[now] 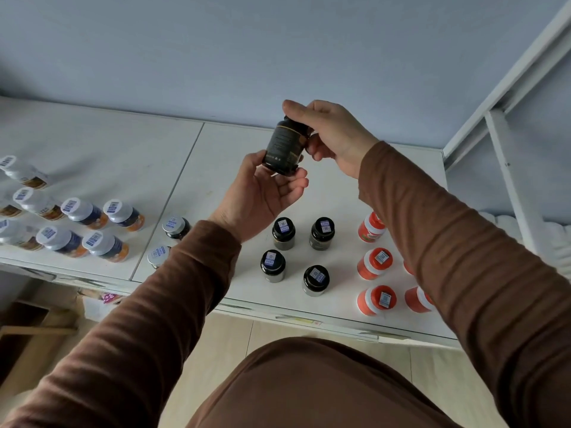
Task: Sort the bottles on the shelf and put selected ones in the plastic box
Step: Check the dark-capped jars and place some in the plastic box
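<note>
While both hands hold a dark bottle [285, 146] up above the white shelf [216, 156], the right hand [327, 134] grips its cap end and the left hand [262, 193] cups its base. Below on the shelf stand four black-capped bottles [283, 233] in a square, orange bottles [375, 263] to their right, and white-capped bottles [83, 213] well off to the left.

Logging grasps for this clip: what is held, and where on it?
A dark bottle, held above the shelf: right hand grips its cap end, left hand supports its base.
</note>
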A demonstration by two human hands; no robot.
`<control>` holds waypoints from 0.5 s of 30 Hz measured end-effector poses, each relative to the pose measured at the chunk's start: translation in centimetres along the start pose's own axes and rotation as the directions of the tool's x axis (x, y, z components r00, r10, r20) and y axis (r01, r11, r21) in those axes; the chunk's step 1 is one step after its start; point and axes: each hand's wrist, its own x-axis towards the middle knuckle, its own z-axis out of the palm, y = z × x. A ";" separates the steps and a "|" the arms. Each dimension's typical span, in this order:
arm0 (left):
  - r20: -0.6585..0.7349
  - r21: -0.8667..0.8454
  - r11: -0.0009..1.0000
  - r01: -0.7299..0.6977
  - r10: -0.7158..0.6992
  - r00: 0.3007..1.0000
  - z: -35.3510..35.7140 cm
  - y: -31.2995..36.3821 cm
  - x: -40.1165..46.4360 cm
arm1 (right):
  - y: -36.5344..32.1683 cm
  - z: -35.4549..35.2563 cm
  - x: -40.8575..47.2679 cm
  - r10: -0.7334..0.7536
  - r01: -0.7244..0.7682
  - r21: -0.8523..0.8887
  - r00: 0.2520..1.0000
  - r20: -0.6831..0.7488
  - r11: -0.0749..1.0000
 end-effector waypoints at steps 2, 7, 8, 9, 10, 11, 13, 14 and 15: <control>0.014 -0.032 0.999 0.008 -0.008 1.000 0.1 -0.1 -0.3 | 0.0 0.1 -0.3 -0.010 0.010 0.002 1.000 -0.002 1.000; -0.005 -0.012 1.000 -0.022 0.022 1.000 0.3 -0.3 -0.6 | 0.1 -0.1 -0.8 -0.052 0.052 -0.014 0.999 0.007 0.999; -0.028 0.042 0.997 -0.058 0.060 0.998 0.2 -0.4 -0.6 | 0.1 -0.2 -0.9 -0.070 0.070 -0.030 0.997 0.015 0.997; -0.058 0.132 0.985 -0.108 0.116 0.992 0.1 -0.4 -0.5 | 0.3 -0.3 -1.0 -0.085 0.086 -0.050 0.996 0.031 0.995; -0.090 0.247 0.956 -0.161 0.188 0.978 0.0 -0.5 -0.5 | 0.5 -0.4 -0.9 -0.096 0.099 -0.067 0.994 0.056 0.993; -0.117 0.369 0.906 -0.209 0.268 0.956 -0.1 -0.5 -0.5 | 0.9 -0.4 -0.9 -0.103 0.109 -0.075 0.991 0.087 0.991; -0.139 0.566 0.783 -0.257 0.398 0.907 -0.1 -0.5 -0.8 | 1.5 -0.5 -0.9 -0.113 0.122 -0.059 0.983 0.147 0.991; -0.139 0.624 0.737 -0.258 0.430 0.892 -0.1 -0.5 -1.0 | 1.7 -0.4 -0.9 -0.119 0.129 -0.052 0.979 0.168 0.990; -0.141 0.660 0.708 -0.250 0.444 0.885 -0.1 -0.5 -1.2 | 1.8 -0.3 -1.0 -0.126 0.137 -0.049 0.975 0.184 0.989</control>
